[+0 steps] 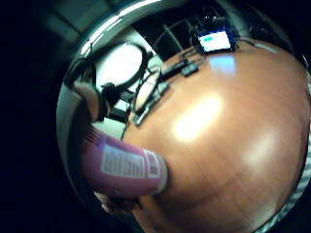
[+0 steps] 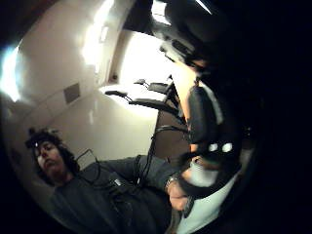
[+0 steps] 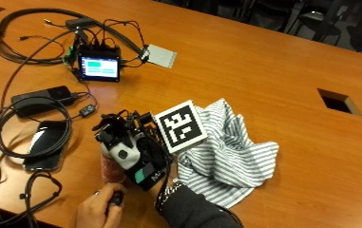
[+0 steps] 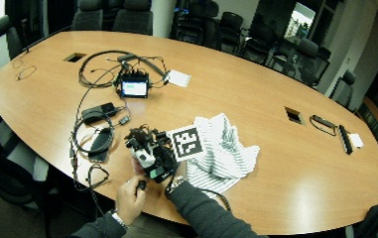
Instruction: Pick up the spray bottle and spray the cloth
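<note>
Near the desk [image 3: 281, 57] edge, the gloved right hand [image 3: 133, 152] curls around the pink spray bottle [image 1: 124, 167], just beside the striped cloth [image 3: 231, 152], and since its nozzle is hidden, the spray could miss the cloth and wet the wood.

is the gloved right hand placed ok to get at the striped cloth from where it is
Probably yes. The gloved right hand, holding the spray bottle, sits right beside the striped cloth, and nothing stands between them on the table.

Small lit screen [image 3: 100, 66] among cables [image 3: 16, 118]; black phone [image 3: 44, 145] beside; wooden table [image 3: 262, 66].
</note>
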A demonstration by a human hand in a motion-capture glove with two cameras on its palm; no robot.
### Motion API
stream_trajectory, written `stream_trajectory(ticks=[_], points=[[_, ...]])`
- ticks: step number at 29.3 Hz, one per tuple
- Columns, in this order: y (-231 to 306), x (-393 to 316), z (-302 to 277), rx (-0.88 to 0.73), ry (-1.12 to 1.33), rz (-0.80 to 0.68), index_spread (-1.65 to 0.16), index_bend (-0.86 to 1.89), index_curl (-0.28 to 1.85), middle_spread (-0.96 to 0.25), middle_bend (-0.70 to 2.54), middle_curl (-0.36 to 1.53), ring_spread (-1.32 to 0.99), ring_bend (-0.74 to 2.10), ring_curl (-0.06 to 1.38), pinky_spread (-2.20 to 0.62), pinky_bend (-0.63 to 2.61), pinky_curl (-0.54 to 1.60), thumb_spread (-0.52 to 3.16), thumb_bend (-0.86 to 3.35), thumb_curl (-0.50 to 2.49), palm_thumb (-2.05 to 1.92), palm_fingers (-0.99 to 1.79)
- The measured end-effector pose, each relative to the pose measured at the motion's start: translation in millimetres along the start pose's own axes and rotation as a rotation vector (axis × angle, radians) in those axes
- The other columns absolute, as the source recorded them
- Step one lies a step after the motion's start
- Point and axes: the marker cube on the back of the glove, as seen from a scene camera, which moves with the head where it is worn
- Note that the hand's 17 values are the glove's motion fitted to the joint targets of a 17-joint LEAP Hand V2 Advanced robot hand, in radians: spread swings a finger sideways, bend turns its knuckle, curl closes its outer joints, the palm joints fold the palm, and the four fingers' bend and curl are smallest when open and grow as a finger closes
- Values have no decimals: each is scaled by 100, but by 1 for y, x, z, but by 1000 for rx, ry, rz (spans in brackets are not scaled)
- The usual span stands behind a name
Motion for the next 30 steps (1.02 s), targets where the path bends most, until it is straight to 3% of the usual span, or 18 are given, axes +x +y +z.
stream_trajectory(ticks=[5, 10, 17, 22, 30], points=[[14, 5, -14, -40, 103, 95, -30, 17, 41, -21, 41, 48, -17, 60, 43, -18, 34, 36, 139, -4, 45, 73, 104], [13, -3, -52, -79, 405, 151, -30, 13, 42, -19, 31, 45, -13, 53, 43, 1, 27, 36, 123, -10, 39, 55, 78], [27, -29, -94, -301, 812, 212, -31, 12, 37, -12, 22, 41, -7, 37, 38, 17, 31, 35, 108, -7, 34, 39, 54], [53, -41, -109, -401, 906, 279, -33, 13, 35, -9, 18, 39, -5, 31, 34, 23, 32, 35, 102, -6, 32, 33, 45], [82, -45, -117, -413, 993, 310, -35, 14, 32, -7, 18, 36, -3, 29, 32, 26, 32, 34, 98, -4, 30, 30, 42]])
